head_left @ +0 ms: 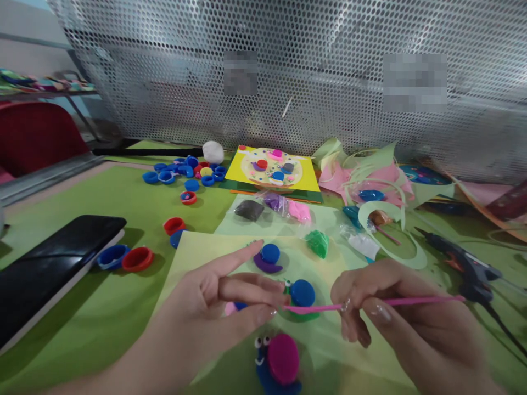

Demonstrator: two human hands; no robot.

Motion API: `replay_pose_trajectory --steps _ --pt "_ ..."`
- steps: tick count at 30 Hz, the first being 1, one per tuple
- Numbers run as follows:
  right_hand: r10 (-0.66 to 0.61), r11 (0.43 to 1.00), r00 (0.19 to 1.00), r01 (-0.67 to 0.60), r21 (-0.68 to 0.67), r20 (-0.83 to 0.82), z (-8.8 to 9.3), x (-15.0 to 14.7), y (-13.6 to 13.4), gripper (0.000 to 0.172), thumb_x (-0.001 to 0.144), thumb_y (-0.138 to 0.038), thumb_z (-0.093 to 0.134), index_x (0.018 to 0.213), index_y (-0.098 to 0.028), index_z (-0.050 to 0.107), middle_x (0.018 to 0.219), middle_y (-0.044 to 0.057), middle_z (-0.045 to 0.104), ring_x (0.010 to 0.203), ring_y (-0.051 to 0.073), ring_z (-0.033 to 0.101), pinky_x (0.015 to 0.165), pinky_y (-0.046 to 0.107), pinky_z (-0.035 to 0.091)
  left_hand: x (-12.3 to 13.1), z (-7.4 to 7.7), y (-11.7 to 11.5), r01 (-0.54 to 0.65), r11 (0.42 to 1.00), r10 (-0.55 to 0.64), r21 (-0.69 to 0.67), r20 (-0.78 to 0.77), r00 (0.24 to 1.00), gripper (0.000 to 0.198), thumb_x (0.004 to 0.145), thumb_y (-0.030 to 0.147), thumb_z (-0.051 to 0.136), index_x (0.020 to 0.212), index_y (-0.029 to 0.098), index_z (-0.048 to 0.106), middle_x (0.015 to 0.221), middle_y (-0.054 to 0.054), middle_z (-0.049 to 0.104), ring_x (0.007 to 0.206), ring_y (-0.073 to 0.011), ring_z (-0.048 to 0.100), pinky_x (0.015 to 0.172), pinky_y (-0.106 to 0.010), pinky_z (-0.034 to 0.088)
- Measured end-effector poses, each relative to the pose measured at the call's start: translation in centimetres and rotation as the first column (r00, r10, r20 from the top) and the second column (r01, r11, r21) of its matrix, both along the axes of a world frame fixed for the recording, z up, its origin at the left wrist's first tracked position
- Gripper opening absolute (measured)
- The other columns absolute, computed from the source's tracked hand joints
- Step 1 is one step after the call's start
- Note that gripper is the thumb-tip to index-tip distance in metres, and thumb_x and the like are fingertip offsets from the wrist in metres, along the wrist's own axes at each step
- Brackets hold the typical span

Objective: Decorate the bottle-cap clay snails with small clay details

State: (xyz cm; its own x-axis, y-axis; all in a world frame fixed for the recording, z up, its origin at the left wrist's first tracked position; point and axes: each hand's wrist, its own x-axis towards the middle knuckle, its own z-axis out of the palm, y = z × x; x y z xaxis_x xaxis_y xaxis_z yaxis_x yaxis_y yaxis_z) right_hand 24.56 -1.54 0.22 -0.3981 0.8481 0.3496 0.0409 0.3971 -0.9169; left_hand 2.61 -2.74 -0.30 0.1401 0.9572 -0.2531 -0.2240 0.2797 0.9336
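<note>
My right hand (395, 312) is closed around a thin pink stick (325, 309), held nearly level. Its left end reaches the fingertips of my left hand (222, 302). There the thumb and middle fingers come together in a pinch while the index finger points out; what lies between them, if anything, is hidden. Below the hands sits a snail figure with a magenta cap shell (284, 359) and a blue body with eyes. Behind the stick is a snail with a blue cap and green body (302, 293). Farther back lies a blue-capped snail with a purple body (269, 255). My left hand partly covers another pink-and-blue piece.
Blue and red bottle caps (138, 259) lie at left, beside a black phone (53, 269). Bagged clay, including a green lump (318, 243), sits beyond the pale paper sheet (185, 252). A glue gun (461, 263) rests at right. A yellow card (234, 170) stands against the perforated panel.
</note>
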Motion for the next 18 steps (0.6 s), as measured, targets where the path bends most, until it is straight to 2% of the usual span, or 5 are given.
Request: replay_pose_trajectory --steps 4,6,12,15,18 --pt "0.014 1.000 1.000 -0.014 -0.011 0.014 0.1 -0.1 0.0 0.010 0.095 -0.031 0.052 0.090 -0.030 0.060 0.062 -0.004 0.065 0.051 0.010 0.056 0.047 0.019 0.046 -0.2 0.0 -0.1 0.069 0.998 -0.067 0.002 -0.183 0.981 0.064 0.065 0.030 0.082 0.124 0.024 0.059 0.075 -0.004 0.078 0.093 -0.0211 0.070 0.072 -0.023 0.055" --pt "0.000 1.000 1.000 0.000 0.007 0.020 0.2 0.0 -0.1 0.010 0.095 -0.031 0.052 0.090 -0.029 0.061 0.063 -0.004 0.065 0.052 0.010 0.057 0.050 0.020 0.047 -0.2 0.1 -0.2 0.067 0.998 -0.069 -0.016 -0.209 0.975 0.060 0.065 0.030 0.081 0.121 0.022 0.062 0.077 -0.004 0.079 0.094 -0.0220 0.070 0.075 -0.024 0.055" --pt "0.030 0.995 0.998 -0.036 0.089 0.057 0.5 0.1 -0.2 0.010 0.095 -0.026 0.052 0.093 -0.029 0.061 0.067 -0.002 0.064 0.060 0.012 0.062 0.057 0.022 0.051 -0.1 -0.4 -0.2 0.045 0.999 -0.045 0.002 -0.019 0.999 0.073 0.064 0.027 0.083 0.129 0.017 0.052 0.069 -0.002 0.078 0.092 -0.0217 0.071 0.071 -0.023 0.057" --pt "0.016 0.985 0.995 -0.033 0.170 0.100 0.8 0.0 -0.1 0.010 0.092 -0.021 0.055 0.091 -0.027 0.061 0.066 -0.002 0.065 0.061 0.013 0.063 0.057 0.023 0.053 -0.2 -0.5 0.1 0.082 0.995 -0.083 -0.048 -0.015 0.996 0.074 0.066 0.028 0.082 0.131 0.018 0.049 0.074 -0.003 0.079 0.096 -0.0207 0.070 0.075 -0.023 0.057" --pt "0.009 0.969 0.992 -0.039 0.244 0.123 1.0 -0.2 0.2 0.013 0.087 -0.013 0.057 0.089 -0.025 0.062 0.066 -0.001 0.065 0.060 0.013 0.065 0.055 0.022 0.054 -0.1 -0.3 0.2 0.046 0.993 -0.045 -0.108 0.010 0.999 0.073 0.064 0.029 0.083 0.129 0.017 0.051 0.076 -0.003 0.079 0.094 -0.0208 0.071 0.072 -0.022 0.056"
